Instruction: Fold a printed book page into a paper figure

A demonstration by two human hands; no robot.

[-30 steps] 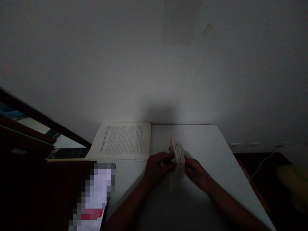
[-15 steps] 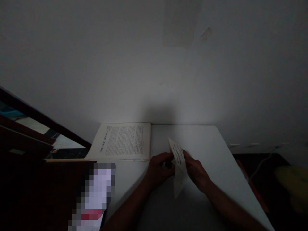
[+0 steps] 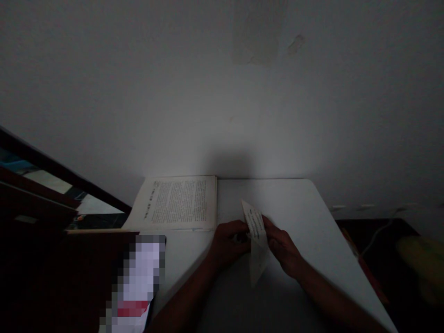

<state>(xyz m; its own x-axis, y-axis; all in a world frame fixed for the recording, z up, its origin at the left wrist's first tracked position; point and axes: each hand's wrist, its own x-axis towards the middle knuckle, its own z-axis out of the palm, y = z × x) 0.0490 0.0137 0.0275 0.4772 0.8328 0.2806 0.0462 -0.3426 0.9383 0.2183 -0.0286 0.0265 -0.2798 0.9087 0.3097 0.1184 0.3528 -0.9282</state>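
Note:
A folded sheet of printed paper is held up between my two hands above the white table. It has a pointed top and a pointed lower end, with dark print on its upper part. My left hand grips the paper's left side, its thumb and fingers curled in a ring. On the other side, my right hand is closed on the paper's right edge. Some fingertips of both hands are hidden behind the paper, and the light is dim.
Printed pages lie in a stack at the table's back left, against the wall. A pixelated, bright-screened device is at the left edge. A pale cable runs down beyond the table's right side, near a yellowish blurred item.
The folded paper has tilted very slightly between my hands. Both hands keep almost the same place and grip, and the view has shifted a little.

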